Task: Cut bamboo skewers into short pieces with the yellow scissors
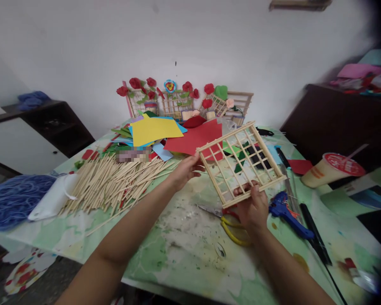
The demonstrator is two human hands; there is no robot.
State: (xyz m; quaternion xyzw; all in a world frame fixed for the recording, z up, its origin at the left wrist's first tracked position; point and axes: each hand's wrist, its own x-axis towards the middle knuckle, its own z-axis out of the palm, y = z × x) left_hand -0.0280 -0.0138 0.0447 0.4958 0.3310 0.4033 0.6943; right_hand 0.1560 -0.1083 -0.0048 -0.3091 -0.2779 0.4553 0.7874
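A lattice frame of thin wooden sticks (239, 163) is held tilted above the table, its grid open so things behind show through. My right hand (252, 205) grips its lower edge, fingers behind and thumb in front. At the left corner, my left hand (188, 171) pinches the frame with thumb and forefinger, while its other fingers hang loose. Under the frame and beside my right wrist lie scissors (235, 231) with yellow and red handles. Right of that wrist is a blue hot glue gun (288, 214).
Left lies a pile of wooden sticks (114, 180), beside a white board (55, 197) and blue yarn (15, 199). Yellow paper (155, 130) and red paper (193, 140) lie farther back. Flower-decorated lattices (178, 101) lean on the wall. A lidded drink cup (332, 169) stands right.
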